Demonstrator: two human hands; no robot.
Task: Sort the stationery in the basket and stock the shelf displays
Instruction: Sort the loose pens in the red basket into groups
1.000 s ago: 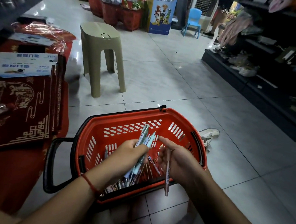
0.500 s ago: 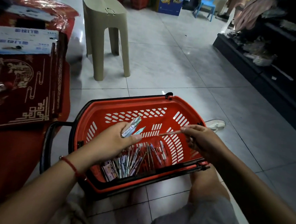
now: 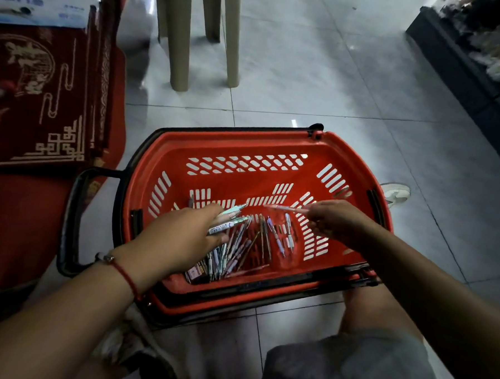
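A red plastic shopping basket (image 3: pixel 326 148) sits on the grey tiled floor (image 3: pixel 321 77) in the lower middle of the frame, its black handle (image 3: pixel 70 217) folded out toward the left. Loose pens (image 3: pixel 248 247) lie in a heap on the basket's bottom, mostly toward its near left corner, with a few spread further right.

The left hand (image 3: pixel 182 238) reaches in over the basket's near left edge and grips a small bundle of pale green and white pens (image 3: pixel 230 218), fingers curled round them, the tips of the bundle pointing up and right. A red string bracelet (image 3: pixel 125 275) circles that wrist. The right hand (image 3: pixel 337 220) hovers over the right half of the basket and pinches one thin pinkish pen (image 3: pixel 285 208) by its end, the pen lying nearly level and pointing left toward the bundle; the two are near but apart.

At the top middle of the frame stand the beige legs of a plastic stool (image 3: pixel 181 41). The left side holds red cloth with gold patterning (image 3: pixel 45 91), and white and blue printed packets (image 3: pixel 41 1) lie at the upper left. A dark low shelf base (image 3: pixel 466 76) runs along the upper right. A white shoe (image 3: pixel 396 192) shows just beyond the basket's right rim. The person's knee in grey shorts (image 3: pixel 349 365) fills the lower right.
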